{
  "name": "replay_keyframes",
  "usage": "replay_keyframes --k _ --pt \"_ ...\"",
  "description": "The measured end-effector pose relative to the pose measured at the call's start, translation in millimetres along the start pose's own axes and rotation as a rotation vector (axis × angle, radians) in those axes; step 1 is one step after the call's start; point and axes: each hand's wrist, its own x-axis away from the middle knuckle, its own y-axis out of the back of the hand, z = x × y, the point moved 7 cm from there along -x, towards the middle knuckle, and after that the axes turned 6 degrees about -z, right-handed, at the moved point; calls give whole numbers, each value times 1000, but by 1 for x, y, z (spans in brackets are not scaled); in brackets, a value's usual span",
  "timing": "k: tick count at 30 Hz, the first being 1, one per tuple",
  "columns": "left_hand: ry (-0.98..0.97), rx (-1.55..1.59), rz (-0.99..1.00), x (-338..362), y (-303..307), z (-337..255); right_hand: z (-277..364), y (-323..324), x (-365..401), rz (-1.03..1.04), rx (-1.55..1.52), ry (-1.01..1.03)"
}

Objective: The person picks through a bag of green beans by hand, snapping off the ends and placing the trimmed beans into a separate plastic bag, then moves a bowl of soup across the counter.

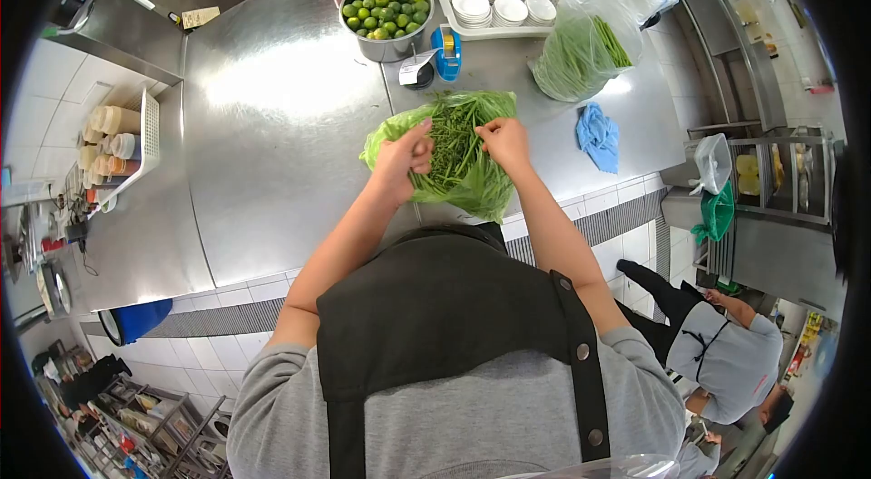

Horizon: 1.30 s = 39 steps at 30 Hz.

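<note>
A light green plastic bag [494, 193] lies wide open on the steel counter in front of me, full of thin green stems [451, 148] with small leafy bits. My left hand [404, 161] is at the bag's left side, its fingers curled and its thumb pointing up; whatever it holds is hidden. At the right side of the stems, my right hand [505, 143] is closed in a pinch, fingertips at the edge of the greens. What sits between those fingertips is too small to make out.
Behind the bag stand a steel pot [386, 48] of limes, a blue tape dispenser [446, 53] and a white tray [494, 33] of small dishes. To the right are a clear bag [576, 53] of long greens and a blue cloth [598, 137]. A co-worker [726, 352] is at lower right.
</note>
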Motion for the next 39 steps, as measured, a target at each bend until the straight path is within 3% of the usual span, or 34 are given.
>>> replay_keyframes --k 3,6,10,13,16,20,23,25,29,33,34,39 --pt "-25 -129 -88 17 -20 -1 15 -4 3 5 -254 62" --pt "-117 -375 -94 11 -13 -2 44 -5 23 162 -509 156" --pt "-228 -599 -81 19 -22 -18 87 4 54 277 -666 175" --pt "-308 -610 -41 16 -25 -20 96 8 56 194 -689 235" --pt "-346 -653 -6 10 -24 -17 96 16 53 28 -524 404" --pt "-414 -945 -73 14 -23 -30 119 24 69 -78 -269 625" --pt "-421 -1108 -94 14 -15 -29 112 26 64 -276 -40 826" --pt "-394 -1036 -80 12 -6 -23 88 22 47 -88 123 695" --pt "-167 -465 -31 14 -4 -19 82 20 52 307 269 314" --pt "-286 -221 -17 7 -2 -29 98 -8 83 569 -399 406" --pt "-301 -194 -38 7 -2 -31 99 -11 86 611 -392 383" --pt "-457 -188 -148 15 -2 -43 94 -11 78 433 -419 257"
